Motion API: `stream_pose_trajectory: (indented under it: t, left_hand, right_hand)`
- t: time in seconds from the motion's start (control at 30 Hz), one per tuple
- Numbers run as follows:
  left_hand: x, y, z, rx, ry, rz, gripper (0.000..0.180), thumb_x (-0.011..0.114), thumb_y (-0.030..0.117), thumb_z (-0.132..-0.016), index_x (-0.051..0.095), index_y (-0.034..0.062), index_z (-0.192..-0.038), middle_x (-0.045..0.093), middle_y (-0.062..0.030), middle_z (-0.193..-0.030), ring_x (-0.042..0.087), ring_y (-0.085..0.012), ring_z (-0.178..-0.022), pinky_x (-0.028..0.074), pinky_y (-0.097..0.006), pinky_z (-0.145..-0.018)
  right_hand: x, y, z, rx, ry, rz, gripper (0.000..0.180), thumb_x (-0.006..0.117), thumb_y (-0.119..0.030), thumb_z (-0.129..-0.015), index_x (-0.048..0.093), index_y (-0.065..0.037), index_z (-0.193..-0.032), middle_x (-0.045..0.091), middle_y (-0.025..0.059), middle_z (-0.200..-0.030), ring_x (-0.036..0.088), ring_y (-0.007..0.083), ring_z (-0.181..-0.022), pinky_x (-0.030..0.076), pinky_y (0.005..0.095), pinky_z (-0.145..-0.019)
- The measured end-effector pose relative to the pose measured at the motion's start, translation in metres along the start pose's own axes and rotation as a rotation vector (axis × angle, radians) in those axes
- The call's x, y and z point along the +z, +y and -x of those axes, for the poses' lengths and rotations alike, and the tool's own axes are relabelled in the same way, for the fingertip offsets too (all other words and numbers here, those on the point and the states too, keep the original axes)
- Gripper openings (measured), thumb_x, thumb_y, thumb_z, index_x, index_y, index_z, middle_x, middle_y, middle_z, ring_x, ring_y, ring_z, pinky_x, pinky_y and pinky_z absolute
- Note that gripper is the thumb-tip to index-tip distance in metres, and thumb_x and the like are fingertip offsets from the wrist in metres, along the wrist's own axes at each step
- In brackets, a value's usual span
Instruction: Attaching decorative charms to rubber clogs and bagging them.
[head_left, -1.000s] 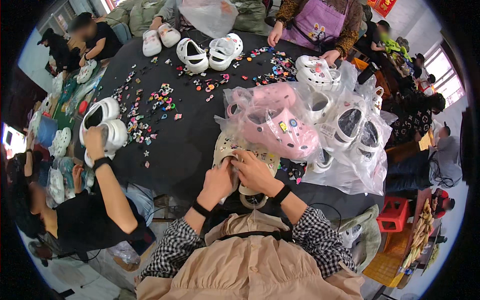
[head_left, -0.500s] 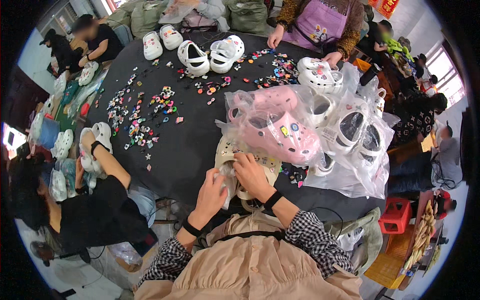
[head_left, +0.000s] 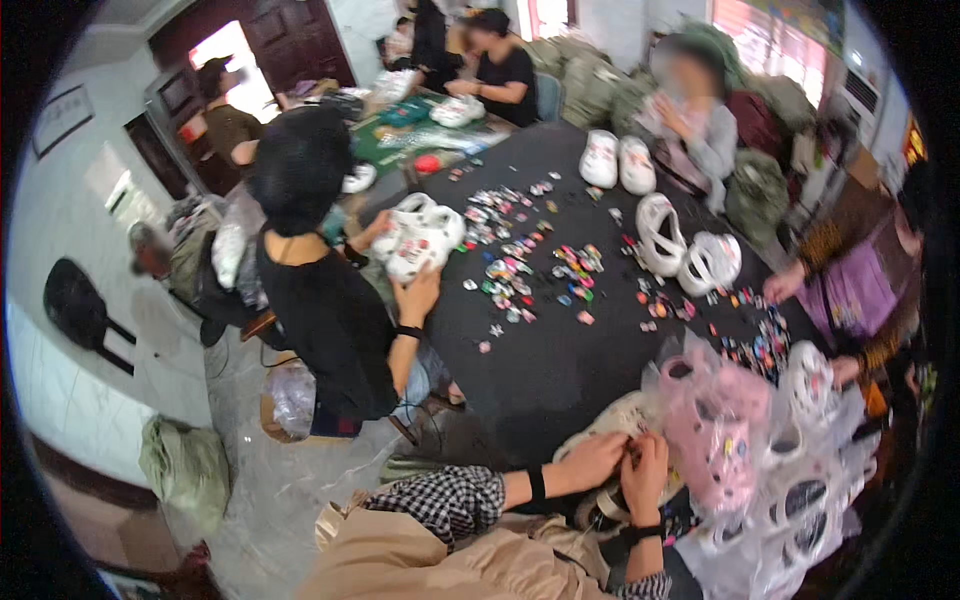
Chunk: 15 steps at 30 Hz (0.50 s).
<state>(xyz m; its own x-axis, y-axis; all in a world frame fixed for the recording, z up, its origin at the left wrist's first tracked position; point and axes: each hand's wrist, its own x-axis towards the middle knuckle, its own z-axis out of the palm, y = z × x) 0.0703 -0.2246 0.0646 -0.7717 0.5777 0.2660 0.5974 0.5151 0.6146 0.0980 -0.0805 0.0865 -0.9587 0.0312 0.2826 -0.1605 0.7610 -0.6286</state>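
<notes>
My left hand (head_left: 592, 460) and my right hand (head_left: 644, 474) meet over a pair of cream clogs (head_left: 612, 415) at the table's near edge. Both hands have their fingers curled and pressed close together, tips nearly touching. Whatever small thing they pinch is hidden by the fingers and blurred. Part of the cream pair is covered by my hands. Right beside my right hand lies a pair of pink clogs (head_left: 708, 440) in clear plastic, with small charms on the upper.
Loose colourful charms (head_left: 510, 265) are scattered over the black table (head_left: 530, 370). White clogs (head_left: 660, 235) stand at the far side; bagged white clogs (head_left: 800, 500) are heaped at right. A person at left holds decorated white clogs (head_left: 415, 240). Another person's hand (head_left: 785, 285) reaches in from the right.
The view has swung to the left, so the table and my hands appear further right. My hands have come closer together over the cream clogs. The person at left now holds up white clogs.
</notes>
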Motion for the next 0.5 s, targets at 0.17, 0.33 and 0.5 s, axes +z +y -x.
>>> stream_pose_trajectory:
  t: [0.17, 0.33, 0.5]
  left_hand:
    - [0.0, 0.008, 0.025, 0.03, 0.021, -0.15, 0.049, 0.057, 0.031, -0.087, 0.055, -0.0075, -0.117, 0.046, -0.0257, -0.128, 0.043, -0.0393, -0.121, 0.035, -0.045, -0.105]
    - [0.013, 0.006, 0.018, -0.082, -0.007, -0.161, 0.076, 0.072, 0.045, -0.074, 0.05, -0.0101, -0.122, 0.045, -0.0265, -0.125, 0.042, -0.0419, -0.119, 0.037, -0.047, -0.102]
    - [-0.002, 0.025, -0.01, -0.22, -0.37, -0.223, 0.077, 0.076, 0.046, -0.07, 0.052, -0.0105, -0.117, 0.046, -0.0251, -0.121, 0.045, -0.0388, -0.114, 0.038, -0.045, -0.1]
  right_hand:
    - [-0.016, 0.004, 0.0, -0.017, -0.146, -0.264, 0.023, 0.065, 0.001, -0.073, 0.058, -0.001, -0.095, 0.055, 0.0176, -0.109, 0.054, 0.0358, -0.103, 0.044, 0.0405, -0.088]
    - [-0.078, -0.008, -0.009, -0.179, -0.082, 0.178, 0.043, 0.068, -0.002, -0.072, 0.057, -0.006, -0.113, 0.051, 0.0164, -0.126, 0.049, 0.0366, -0.116, 0.039, 0.0457, -0.1]
    - [-0.129, -0.015, -0.011, 0.076, -0.153, 0.714, 0.063, 0.072, -0.019, -0.072, 0.049, -0.012, -0.13, 0.033, 0.0123, -0.147, 0.023, 0.0394, -0.138, 0.014, 0.0635, -0.11]
